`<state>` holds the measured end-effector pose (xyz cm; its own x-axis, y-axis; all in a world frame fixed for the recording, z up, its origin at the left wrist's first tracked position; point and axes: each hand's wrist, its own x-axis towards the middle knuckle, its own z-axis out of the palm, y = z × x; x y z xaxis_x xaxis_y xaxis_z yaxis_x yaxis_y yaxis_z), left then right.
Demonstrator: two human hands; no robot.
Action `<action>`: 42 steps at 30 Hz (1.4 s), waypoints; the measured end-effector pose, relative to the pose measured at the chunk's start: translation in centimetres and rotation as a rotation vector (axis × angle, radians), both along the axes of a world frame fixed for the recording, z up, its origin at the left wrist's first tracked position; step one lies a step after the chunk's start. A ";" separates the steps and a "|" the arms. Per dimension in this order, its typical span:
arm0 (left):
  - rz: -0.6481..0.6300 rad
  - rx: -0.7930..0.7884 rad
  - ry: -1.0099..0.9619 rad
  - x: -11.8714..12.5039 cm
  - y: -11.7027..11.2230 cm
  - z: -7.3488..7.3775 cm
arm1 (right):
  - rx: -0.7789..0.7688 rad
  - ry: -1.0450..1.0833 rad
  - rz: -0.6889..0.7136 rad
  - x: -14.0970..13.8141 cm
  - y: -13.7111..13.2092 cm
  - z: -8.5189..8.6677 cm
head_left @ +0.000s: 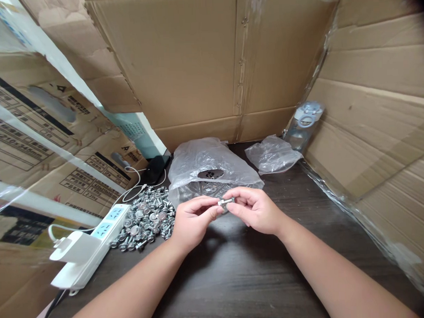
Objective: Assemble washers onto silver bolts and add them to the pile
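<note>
My left hand (193,220) and my right hand (253,208) meet over the middle of the dark wooden table (237,274). Between their fingertips they pinch a small metal bolt with a washer on it (224,202). The left hand's fingers are closed on the bolt's head end and the right hand's fingers on its other end. A heap of several metal bolts (146,219) lies just left of my left hand. Behind the hands sits a clear plastic bag (212,166) with metal washers visible inside it.
A white power strip (86,244) with a plugged-in white adapter lies at the table's left edge. A second crumpled plastic bag (272,153) and a small packet of metal parts (303,123) rest at the back right. Cardboard walls (194,62) surround the table.
</note>
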<state>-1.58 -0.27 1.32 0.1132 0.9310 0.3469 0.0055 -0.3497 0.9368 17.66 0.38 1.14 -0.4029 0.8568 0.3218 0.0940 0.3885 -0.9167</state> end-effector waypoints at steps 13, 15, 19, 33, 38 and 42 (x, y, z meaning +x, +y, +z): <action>-0.044 0.254 0.146 0.0 0.0 0.1 | 0.114 -0.128 0.013 0.0 -0.1 0.5; -0.038 0.298 0.179 -0.1 0.0 0.1 | 0.125 -0.148 0.023 0.0 -0.2 0.6; -0.021 0.234 0.136 0.0 0.1 0.1 | 0.077 -0.135 0.030 0.0 -0.1 0.6; -0.037 0.099 0.044 0.0 -0.1 0.4 | 0.007 -0.068 0.017 -0.2 -0.1 0.1; -0.022 0.325 0.155 -0.2 -0.1 0.5 | -0.025 -0.061 0.060 -0.5 -0.4 0.4; -0.004 0.317 0.147 -0.2 -0.1 0.4 | -0.052 -0.056 0.065 -0.5 -0.3 0.5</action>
<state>-1.76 -0.37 1.77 0.1870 0.7791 0.5983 0.1308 -0.6234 0.7709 17.15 0.04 1.65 -0.4743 0.8432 0.2532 0.1217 0.3476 -0.9297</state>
